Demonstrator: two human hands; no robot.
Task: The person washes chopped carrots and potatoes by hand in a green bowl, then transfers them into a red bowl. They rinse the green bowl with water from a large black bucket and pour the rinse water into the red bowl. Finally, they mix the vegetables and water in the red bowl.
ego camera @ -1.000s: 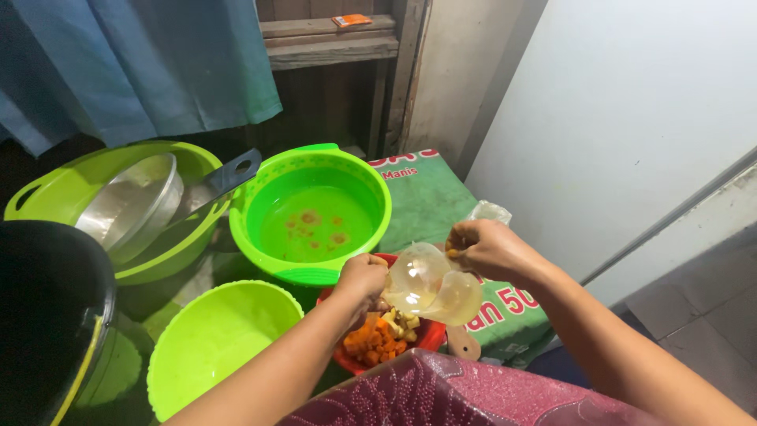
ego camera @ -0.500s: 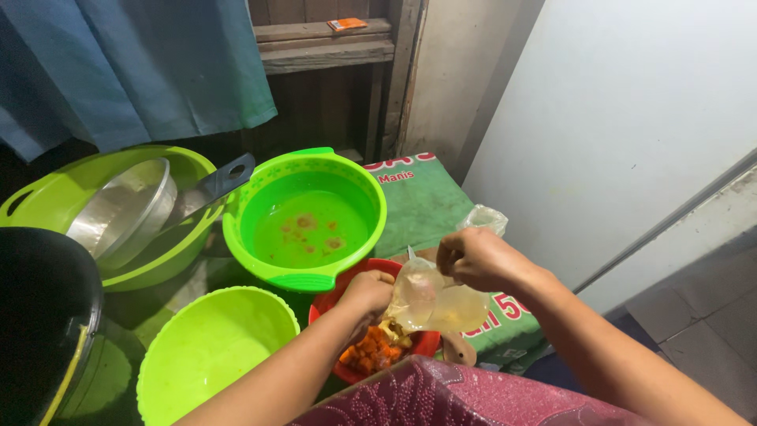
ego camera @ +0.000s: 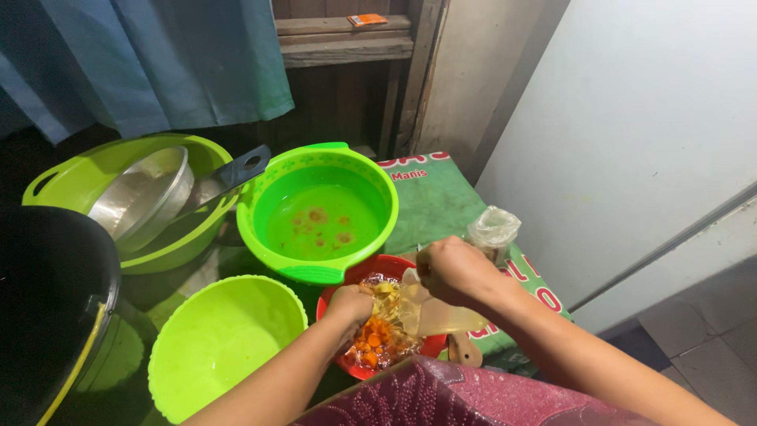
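Right hand (ego camera: 456, 270), fingers pinched tight on the top of a clear plastic bag (ego camera: 430, 312) of yellowish liquid, just below frame centre. Left hand (ego camera: 352, 304) is curled around the bag's lower end, pressed over the red bowl (ego camera: 432, 345) of chopped orange vegetables (ego camera: 374, 343). Above it sits a green basin (ego camera: 318, 209) with water; lower left, an empty lime bowl (ego camera: 221, 339). Upper left, a lime tub (ego camera: 118, 205) holds a steel bowl (ego camera: 142, 197). A crumpled bag (ego camera: 494, 229) lies right.
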